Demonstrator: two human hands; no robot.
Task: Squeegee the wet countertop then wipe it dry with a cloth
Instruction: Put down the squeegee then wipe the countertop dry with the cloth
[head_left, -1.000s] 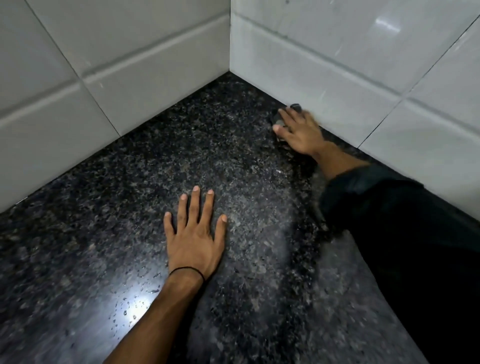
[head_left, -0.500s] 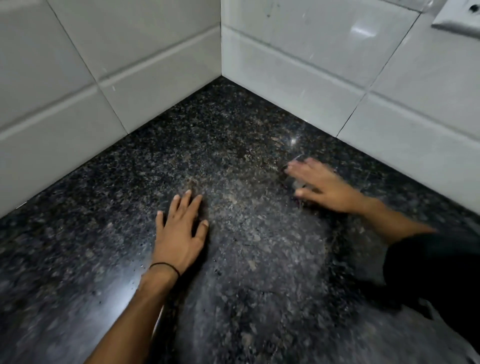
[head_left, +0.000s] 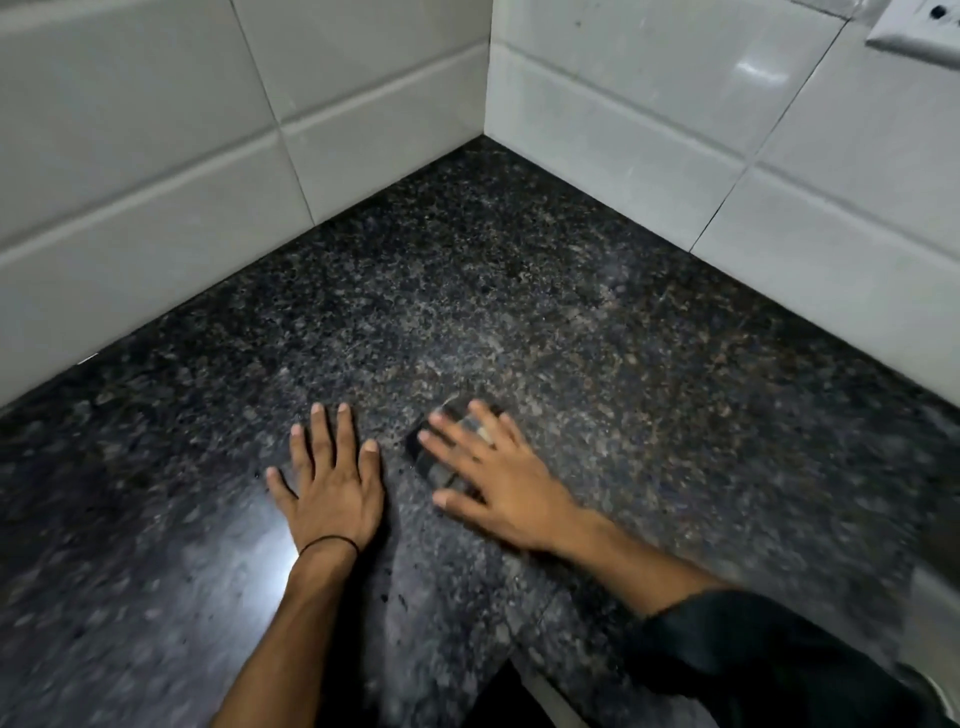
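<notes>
The dark speckled granite countertop (head_left: 519, 291) fills the view and runs into a tiled corner. My right hand (head_left: 498, 483) lies flat with fingers spread, pressing a small dark cloth (head_left: 422, 448) onto the stone; only the cloth's left edge shows past the fingers, and the hand is blurred. My left hand (head_left: 332, 488) rests palm down on the bare counter just left of it, fingers apart, holding nothing, with a thin black band on the wrist. No squeegee is in view.
White wall tiles (head_left: 156, 197) enclose the corner on the left and right. A wall socket plate (head_left: 919, 31) sits at the top right. The counter's front edge (head_left: 524, 675) shows near the bottom. A bright glare (head_left: 270, 551) and small droplets lie beside my left wrist.
My right hand has swept the cloth from the right wall toward me and leftward, ending close beside my left hand. The left hand stayed planted on the counter.
</notes>
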